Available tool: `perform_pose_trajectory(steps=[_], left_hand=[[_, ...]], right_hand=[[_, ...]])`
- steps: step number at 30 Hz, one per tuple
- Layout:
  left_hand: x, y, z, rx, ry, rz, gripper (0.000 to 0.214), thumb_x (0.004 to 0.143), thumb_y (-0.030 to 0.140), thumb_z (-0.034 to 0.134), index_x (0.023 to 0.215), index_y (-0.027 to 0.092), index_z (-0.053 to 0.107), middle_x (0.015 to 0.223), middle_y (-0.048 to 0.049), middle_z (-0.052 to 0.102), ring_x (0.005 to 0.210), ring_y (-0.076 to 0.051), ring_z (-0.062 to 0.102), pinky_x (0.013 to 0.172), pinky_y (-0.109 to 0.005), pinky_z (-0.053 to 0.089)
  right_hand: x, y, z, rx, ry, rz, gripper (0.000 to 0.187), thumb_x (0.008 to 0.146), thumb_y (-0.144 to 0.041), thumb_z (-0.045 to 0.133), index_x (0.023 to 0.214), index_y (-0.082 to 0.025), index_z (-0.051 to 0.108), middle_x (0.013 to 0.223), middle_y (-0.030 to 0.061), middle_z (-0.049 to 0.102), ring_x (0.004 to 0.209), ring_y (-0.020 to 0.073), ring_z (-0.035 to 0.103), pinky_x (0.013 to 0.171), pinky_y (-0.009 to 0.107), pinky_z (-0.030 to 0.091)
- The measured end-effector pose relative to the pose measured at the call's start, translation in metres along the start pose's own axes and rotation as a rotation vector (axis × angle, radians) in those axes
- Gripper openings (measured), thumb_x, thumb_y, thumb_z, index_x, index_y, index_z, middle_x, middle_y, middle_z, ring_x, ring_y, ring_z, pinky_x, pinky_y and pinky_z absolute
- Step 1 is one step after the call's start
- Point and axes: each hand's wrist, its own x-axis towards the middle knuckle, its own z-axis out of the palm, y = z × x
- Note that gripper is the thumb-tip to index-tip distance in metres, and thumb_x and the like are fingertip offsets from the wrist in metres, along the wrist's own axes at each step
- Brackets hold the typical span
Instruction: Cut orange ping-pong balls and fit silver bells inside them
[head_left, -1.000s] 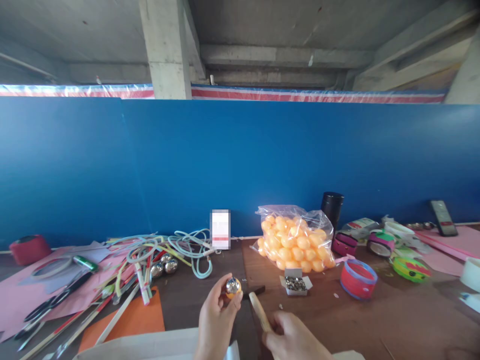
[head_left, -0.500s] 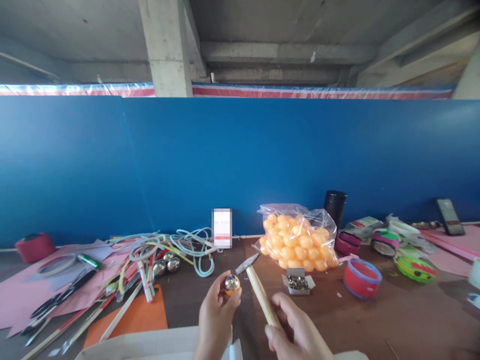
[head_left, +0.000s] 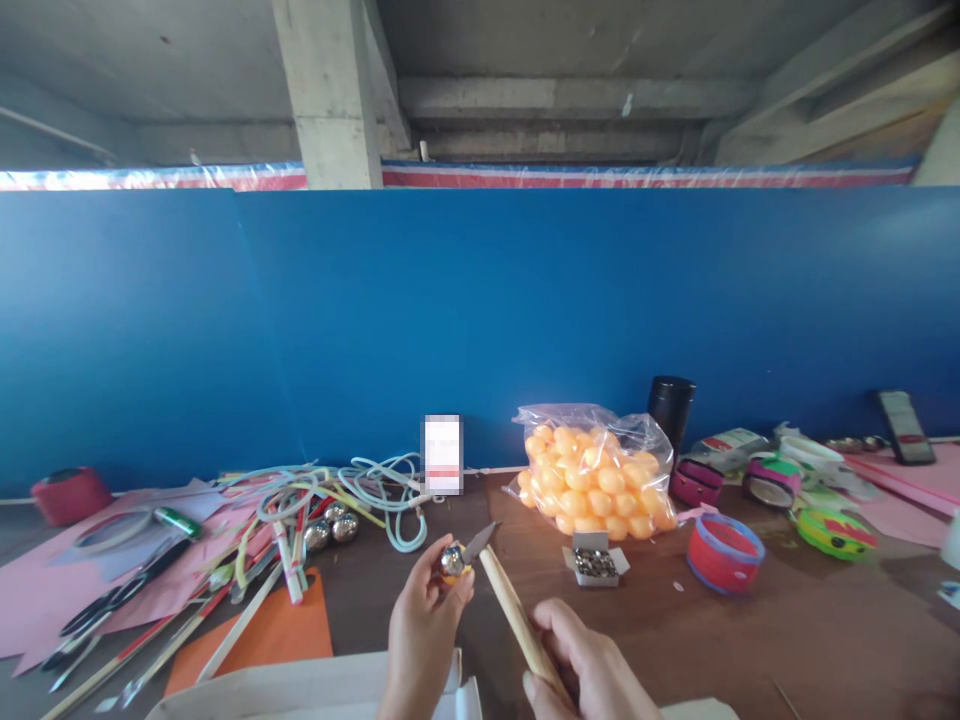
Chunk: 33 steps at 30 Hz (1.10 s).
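- The left hand (head_left: 426, 625) pinched a ball (head_left: 452, 560), silver and shiny on top with orange showing below, between thumb and fingers.
- The right hand (head_left: 589, 665) was wrapped around the pale wooden handle of a hammer (head_left: 517, 615), which slanted up and leftward from that grip.
- The hammer's dark metal head stood at the ball's right edge, just beside the left fingertips; whether the two touched could not be told.
- Beyond the right grip sat a small box (head_left: 596, 566) of metal studs, its flaps folded out, and behind that a clear bag (head_left: 596, 490) full of orange balls.
- Farther right of the right grip stood a red ring-shaped container (head_left: 725, 555) with blue edges.
- Ahead of the left grip lay a loop of pale blue cord (head_left: 406, 548); ahead and to its left, a cluster of silver balls (head_left: 345, 527).
- Left of the left grip lay an orange sheet (head_left: 262, 630), and a white carton (head_left: 300, 690) reached in close beside the wrist.
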Motion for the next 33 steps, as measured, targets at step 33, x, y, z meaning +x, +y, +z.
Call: perform_pose_trajectory(steps=[33], left_hand=[[0.0022,-0.0026,-0.0027,0.045,-0.008,0.035,0.055,0.062,0.033,0.074,0.112,0.017,0.058,0.099,-0.0079,0.071,0.093,-0.024,0.067,0.075,-0.032,0.057]], right_hand=[[0.0016,-0.0030,-0.0006,0.063,-0.013,0.022,0.018,0.067,-0.012,0.051,0.081,-0.021,0.044,0.055,-0.0073,0.050,0.051,0.0105,0.048,0.049,0.020,0.033]])
